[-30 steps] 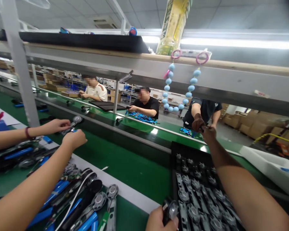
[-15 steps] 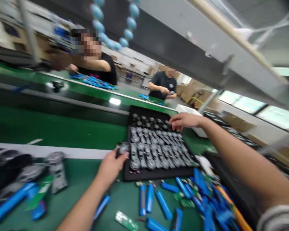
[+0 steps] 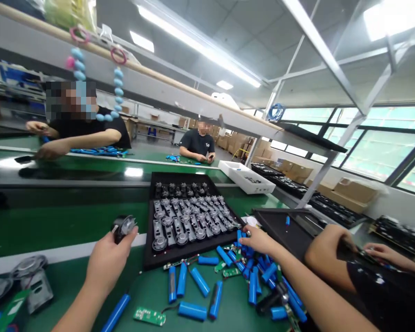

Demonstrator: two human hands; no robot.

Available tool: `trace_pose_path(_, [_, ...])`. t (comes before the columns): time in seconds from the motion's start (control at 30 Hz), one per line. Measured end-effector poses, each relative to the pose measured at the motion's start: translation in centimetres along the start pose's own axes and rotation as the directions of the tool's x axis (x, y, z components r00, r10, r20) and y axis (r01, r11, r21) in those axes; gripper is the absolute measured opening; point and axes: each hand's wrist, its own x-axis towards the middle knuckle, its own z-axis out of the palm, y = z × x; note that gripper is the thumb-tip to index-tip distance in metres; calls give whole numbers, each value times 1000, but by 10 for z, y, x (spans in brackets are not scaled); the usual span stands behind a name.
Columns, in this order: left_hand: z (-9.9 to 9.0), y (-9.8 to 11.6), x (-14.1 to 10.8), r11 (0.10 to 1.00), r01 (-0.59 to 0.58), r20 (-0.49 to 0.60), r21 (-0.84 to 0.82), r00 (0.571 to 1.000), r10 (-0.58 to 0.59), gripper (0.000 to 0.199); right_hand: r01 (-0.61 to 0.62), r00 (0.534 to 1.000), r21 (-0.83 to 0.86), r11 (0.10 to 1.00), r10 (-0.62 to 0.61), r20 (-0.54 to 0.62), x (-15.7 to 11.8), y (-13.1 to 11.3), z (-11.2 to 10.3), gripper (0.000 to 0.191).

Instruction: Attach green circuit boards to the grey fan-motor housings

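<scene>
My left hand (image 3: 107, 258) is closed around a black housing with a round grey face (image 3: 125, 228), raised just left of the tray. At the tray's right front corner is my right hand (image 3: 259, 240), fingers curled beside the blue battery cells (image 3: 252, 286); a small shiny piece seems to be between the fingertips, too small to name. Rows of grey parts with round ends (image 3: 181, 235) lie in the black foam tray (image 3: 148, 258). Behind them in the tray stand darker pieces with spiky silver tops (image 3: 183, 189).
A green circuit board (image 3: 149, 316) lies at the front, wired to a blue cell. More grey parts (image 3: 39, 290) lie at left. A white bin (image 3: 249, 177) stands behind the tray. Co-workers sit across the bench; another person's arm (image 3: 327, 251) reaches in at right. Blue beads (image 3: 118, 92) hang overhead.
My right hand has come from the tray's far right edge down to its near corner by the blue cells. My left hand, still gripping the black housing, sits farther from the tray. The view has tilted.
</scene>
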Motion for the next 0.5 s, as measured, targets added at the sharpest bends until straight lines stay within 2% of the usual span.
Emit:
trace_pose_path(0.13, [-9, 10, -9, 999, -11, 39, 42, 999, 9, 34, -54, 996, -67, 996, 49, -73, -5, -15, 9, 30])
trace_pose_path(0.3, [-3, 14, -21, 992, -122, 67, 23, 990, 120, 36, -110, 990, -125, 986, 98, -99, 3, -33, 17, 27])
trace_pose_path(0.37, [0, 14, -24, 986, -167, 71, 14, 984, 165, 38, -120, 987, -108, 987, 107, -121, 5, -28, 16, 27])
trace_pose_path(0.5, [4, 14, -24, 979, -199, 180, 51, 966, 187, 38, -109, 982, -46, 993, 101, -158, 6, -5, 11, 27])
